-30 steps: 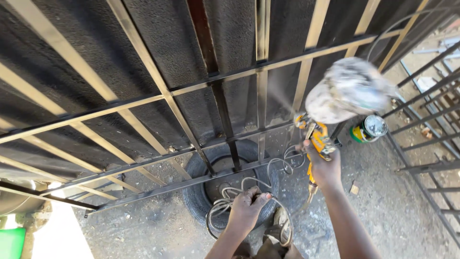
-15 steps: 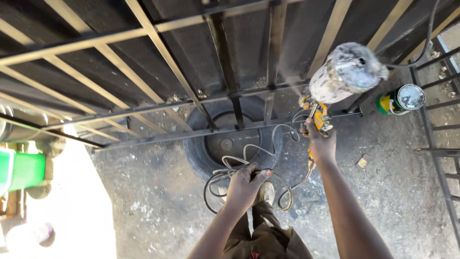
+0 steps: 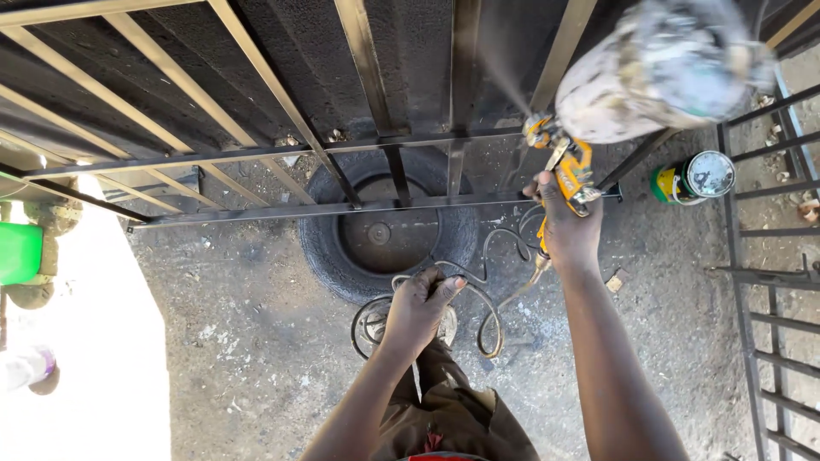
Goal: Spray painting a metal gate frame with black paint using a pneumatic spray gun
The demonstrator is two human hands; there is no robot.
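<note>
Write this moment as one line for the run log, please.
right hand: grips yellow spray gun, spraying metal gate | left hand: holds hose | tyre below

The spray gun's paint cup [image 3: 662, 68] is blurred; green container [image 3: 19, 253] cut off.

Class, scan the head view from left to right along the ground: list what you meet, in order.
Green container → tyre → left hand gripping the coiled hose → right hand holding the yellow spray gun → green paint tin.
</note>
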